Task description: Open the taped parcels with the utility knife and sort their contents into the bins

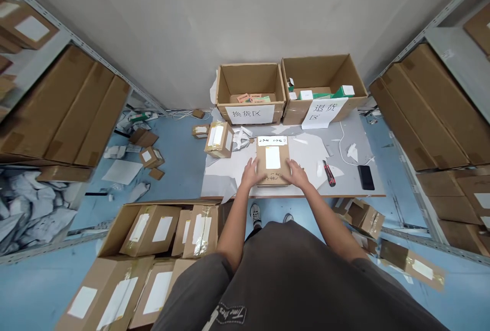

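A closed brown cardboard box (262,153) lies on the table in front of me. It bears a white label on top, a handwritten strip at its far edge and handwriting on its near part. My left hand (251,174) grips its left side, and my right hand (296,173) grips its right side, so the box sits between both hands. To the right lies a red and black utility knife (328,173). Left of the box are crumpled white paper (241,138) and a taped carton (219,139).
Two open cartons with handwritten signs, an exchange carton (250,83) and a returns carton (319,73), stand at the table's back. A phone (366,177) lies at the right end. A large carton (126,229) of boxes is at lower left; shelves flank both sides.
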The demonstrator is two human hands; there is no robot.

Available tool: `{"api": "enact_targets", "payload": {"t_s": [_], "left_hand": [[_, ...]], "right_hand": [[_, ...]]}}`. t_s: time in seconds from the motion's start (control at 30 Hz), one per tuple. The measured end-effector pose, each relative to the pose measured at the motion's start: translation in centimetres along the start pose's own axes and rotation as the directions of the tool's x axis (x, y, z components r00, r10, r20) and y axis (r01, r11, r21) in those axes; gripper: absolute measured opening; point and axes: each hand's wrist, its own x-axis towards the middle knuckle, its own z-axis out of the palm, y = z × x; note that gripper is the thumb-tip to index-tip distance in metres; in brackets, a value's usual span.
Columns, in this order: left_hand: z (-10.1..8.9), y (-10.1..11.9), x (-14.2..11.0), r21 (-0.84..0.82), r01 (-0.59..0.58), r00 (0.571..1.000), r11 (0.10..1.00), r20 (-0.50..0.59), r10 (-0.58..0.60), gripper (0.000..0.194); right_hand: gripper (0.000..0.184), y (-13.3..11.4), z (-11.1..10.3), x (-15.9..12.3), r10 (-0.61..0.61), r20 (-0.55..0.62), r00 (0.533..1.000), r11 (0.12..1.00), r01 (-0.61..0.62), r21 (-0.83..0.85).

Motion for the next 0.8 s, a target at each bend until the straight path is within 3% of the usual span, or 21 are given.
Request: {"api": "enact_targets", "payload": {"t_s": [0.13, 0.27, 0.37, 0.5, 0.67, 0.8], "left_hand": [[3.4, 0.2, -2.6, 0.032, 0.026, 0.995, 0.999, 0.096, -0.029, 0.121], [5.7, 0.2, -3.1, 0.054, 0.045, 0.998, 0.998, 0.045, -0.047, 0.120], [6.1, 0.1, -2.9, 0.083, 0.047, 0.998, 0.995, 0.037, -0.050, 0.120], [6.4, 0.0, -2.8, 0.079, 0.040, 0.999, 0.996, 0.008, -0.040, 0.115], [7.0, -0.1, -2.7, 0.053, 0.067, 0.997, 0.996, -0.040, -0.065, 0.110], [7.7, -1.3, -2.0, -0.129, -0.009, 0.996, 0.992, -0.086, -0.003, 0.117]], "right_hand": [[0.101, -0.5, 1.8, -1.9, 0.020, 0.076, 0.997, 1.000, -0.020, 0.008], [0.092, -0.5, 2.3, -2.0, -0.004, 0.068, 0.998, 1.000, 0.003, 0.010], [0.097, 0.0, 2.6, -2.1, -0.022, 0.094, 0.995, 0.999, 0.019, 0.033], [0.105, 0.6, 3.7, -2.4, 0.038, 0.091, 0.995, 0.991, -0.049, 0.122], [0.090, 0.8, 4.7, -2.4, -0.066, -0.008, 0.998, 0.974, 0.066, 0.215], [0.081, 0.2, 3.4, -2.4, -0.124, -0.127, 0.984, 0.981, 0.141, 0.136]]}}
